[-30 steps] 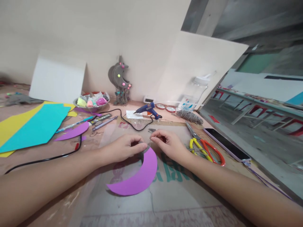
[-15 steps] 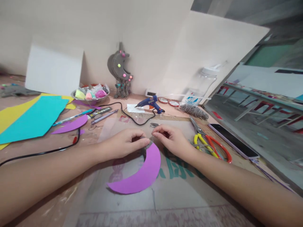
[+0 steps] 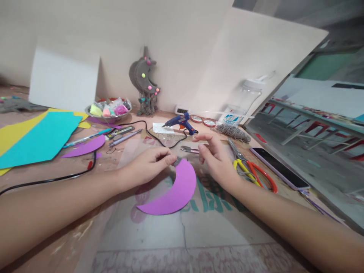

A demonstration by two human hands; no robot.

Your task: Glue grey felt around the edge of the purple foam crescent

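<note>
Head view: the left hand (image 3: 153, 162) is pinching the crescent (image 3: 183, 187) by its far end, its length slanting leftward toward the bench's (image 3: 74, 242) near edge; the right hand (image 3: 216, 163), fingers parted, is hovering nearer the metal tool (image 3: 186, 148).

I extend my left forearm (image 3: 62, 204) and right forearm (image 3: 290, 218) forward, converging inward. My left hand (image 3: 155, 161) is pinched, thumb against curled fingers, palm down. My right hand (image 3: 217, 161) is unclenched, thumb and index finger apart, fingers partly bent.
</note>
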